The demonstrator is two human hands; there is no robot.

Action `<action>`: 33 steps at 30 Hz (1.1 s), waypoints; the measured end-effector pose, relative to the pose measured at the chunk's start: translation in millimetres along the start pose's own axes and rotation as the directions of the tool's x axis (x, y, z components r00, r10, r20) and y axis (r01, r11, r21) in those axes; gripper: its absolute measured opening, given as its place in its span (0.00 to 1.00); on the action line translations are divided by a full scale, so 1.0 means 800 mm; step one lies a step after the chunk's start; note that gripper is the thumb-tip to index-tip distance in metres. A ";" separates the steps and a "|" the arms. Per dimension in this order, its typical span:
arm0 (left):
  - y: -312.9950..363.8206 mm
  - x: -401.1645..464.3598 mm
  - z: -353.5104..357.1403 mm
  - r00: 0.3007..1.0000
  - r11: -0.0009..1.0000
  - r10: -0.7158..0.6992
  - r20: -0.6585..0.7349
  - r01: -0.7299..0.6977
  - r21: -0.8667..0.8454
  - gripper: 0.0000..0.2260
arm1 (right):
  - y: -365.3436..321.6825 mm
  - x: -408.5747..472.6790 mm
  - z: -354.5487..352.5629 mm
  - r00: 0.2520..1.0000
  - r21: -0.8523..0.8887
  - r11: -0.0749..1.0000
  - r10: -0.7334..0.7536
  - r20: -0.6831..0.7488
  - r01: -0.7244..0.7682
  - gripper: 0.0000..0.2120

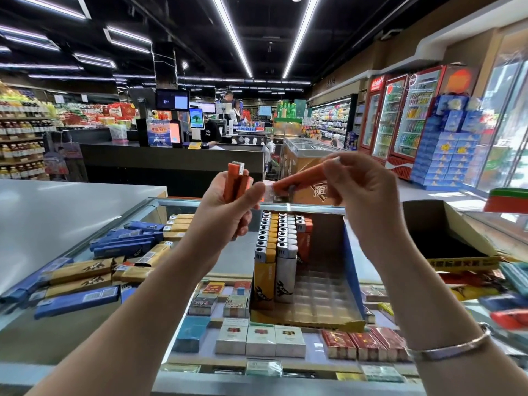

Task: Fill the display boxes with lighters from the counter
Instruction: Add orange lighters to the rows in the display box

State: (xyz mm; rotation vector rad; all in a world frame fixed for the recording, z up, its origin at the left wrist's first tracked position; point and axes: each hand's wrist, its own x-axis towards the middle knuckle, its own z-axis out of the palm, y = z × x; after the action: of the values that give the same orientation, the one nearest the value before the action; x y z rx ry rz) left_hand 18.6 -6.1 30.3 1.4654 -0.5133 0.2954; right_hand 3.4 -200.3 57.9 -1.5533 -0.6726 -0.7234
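Both hands are up over the glass counter (120, 332). The left hand (228, 207) clutches a small bunch of orange lighters (237, 178), caps upward; the right hand (363, 190) pinches another orange lighter (300, 180) lying tilted, its base end touching the left thumb. Directly beneath the grip sits the display box (308, 315), part filled: rows of yellow, white and orange lighters (274, 250) standing at its left, bare tray cells to the right. Below and left of the left hand, blue and gold packs (85, 278) lie scattered on the glass; cigarette cartons (260, 338) show under it. Right of the right hand stands a second open box (445, 238), dark inside. Beyond the grip: a black checkout desk (171, 164), drink fridges (400, 121), bright ceiling strips (231, 32).
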 end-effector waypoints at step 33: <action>-0.009 0.005 0.002 0.970 0.998 -0.050 -0.238 0.039 -0.052 0.05 | 0.032 -0.006 0.002 0.852 -0.734 0.663 0.291 0.435 0.149 0.10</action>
State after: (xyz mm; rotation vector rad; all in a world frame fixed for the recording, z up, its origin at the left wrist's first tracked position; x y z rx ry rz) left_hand 25.3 -9.0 26.1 1.3713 -0.2899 0.4163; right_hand 19.8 -201.5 38.1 -2.6129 -0.7342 -0.5231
